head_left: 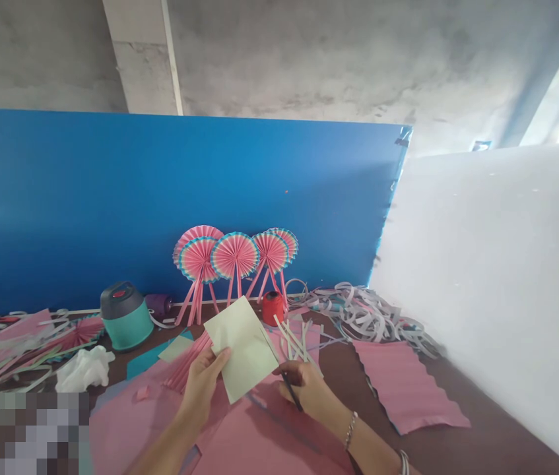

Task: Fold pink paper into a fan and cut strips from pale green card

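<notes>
My left hand [204,382] grips a pale yellow-green sheet of paper [242,349] by its left edge, thumb on top. Scissors with dark handles [292,392] are in my right hand [309,389], at the right edge of the sheet; their blades are hard to make out. Beneath both hands lie large pink sheets [264,439]. Narrow pale paper strips [299,340] lie just beyond my right hand. To the left of the held sheet are rolled pink paper sticks [187,365], partly covered by my left hand.
Several pleated pink paper fans [235,256] lean on the blue partition [284,178]. A teal container with a dark lid [125,316], a red spool-like object [272,308] and white crumpled material [84,369] stand nearby. Curled paper strips [373,313] and a creased pink sheet [410,386] lie right.
</notes>
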{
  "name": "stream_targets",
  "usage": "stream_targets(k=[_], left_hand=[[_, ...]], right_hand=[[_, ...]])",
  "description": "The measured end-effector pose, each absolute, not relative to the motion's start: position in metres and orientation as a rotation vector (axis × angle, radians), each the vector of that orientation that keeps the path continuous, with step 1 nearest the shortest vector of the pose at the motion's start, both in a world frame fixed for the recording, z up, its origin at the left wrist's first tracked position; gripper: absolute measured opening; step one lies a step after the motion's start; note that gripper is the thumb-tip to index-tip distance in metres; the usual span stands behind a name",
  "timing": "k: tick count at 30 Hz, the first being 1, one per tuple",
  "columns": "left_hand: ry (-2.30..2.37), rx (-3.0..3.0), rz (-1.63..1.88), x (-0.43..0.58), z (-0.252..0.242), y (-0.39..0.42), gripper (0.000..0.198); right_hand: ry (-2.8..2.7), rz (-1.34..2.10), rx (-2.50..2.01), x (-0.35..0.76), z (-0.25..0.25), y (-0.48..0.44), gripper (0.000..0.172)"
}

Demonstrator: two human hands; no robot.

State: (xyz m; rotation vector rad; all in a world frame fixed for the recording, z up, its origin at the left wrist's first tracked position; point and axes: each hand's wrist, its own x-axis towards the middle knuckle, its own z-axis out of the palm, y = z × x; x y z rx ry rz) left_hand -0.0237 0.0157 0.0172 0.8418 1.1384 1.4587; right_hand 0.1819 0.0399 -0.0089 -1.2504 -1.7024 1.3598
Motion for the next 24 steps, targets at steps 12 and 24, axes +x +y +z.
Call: stream_targets(k=[12, 24], left_hand=[[1.117, 0.829, 1.459, -0.027, 0.011, 0.018, 0.049], [1.071, 0.79, 1.457, -0.026, 0.015, 0.016, 0.048]], right_hand=[[-1.649, 1.419, -1.249, 0.181, -0.005, 0.039, 0.033], [-1.64, 1.42, -1.326, 0.179, 0.004, 0.036, 0.028]])
